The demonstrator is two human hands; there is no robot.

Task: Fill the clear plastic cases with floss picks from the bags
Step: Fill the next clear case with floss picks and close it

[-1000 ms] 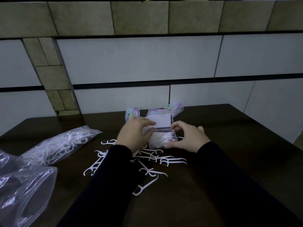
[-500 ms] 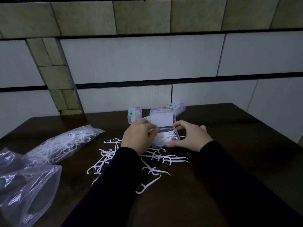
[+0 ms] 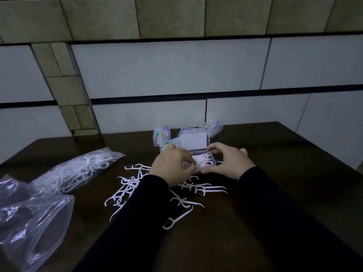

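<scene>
Floss picks (image 3: 198, 205) are light, thin, stiff plastic with a hooked head, so I judge they snag on each other and skitter on the dark table (image 3: 275, 173); best taken by the straight handle, a few at once, all heads one way so they lie flat. The open clear case (image 3: 208, 162) sits mid-table just past my hands, lid (image 3: 193, 141) tipped up at the far side, a small white heap of picks (image 3: 202, 160) already in the tray. The case looks light and slick and would likely slide if pushed, so it needs bracing at its side walls. My right hand (image 3: 228, 163) does that: palm down on the case's right side, fingers curled against the near right corner and right wall, thumb toward the far edge by the hinge. My left hand (image 3: 173, 165) is at the left end of the tray, knuckles up, fingers bunched together over the picks; looks like a pinch on a few of them, but the fingertips are hidden under the hand, so I cannot tell for sure. Both forearms in black sleeves come in from the near edge, wrists low. Loose picks lie scattered near and left of the case. A bag still holding picks (image 3: 78, 169) lies to the left, a slack clear bag (image 3: 31, 228) nearer left. Three closed cases (image 3: 162, 133) stand at the far side behind the open one.
</scene>
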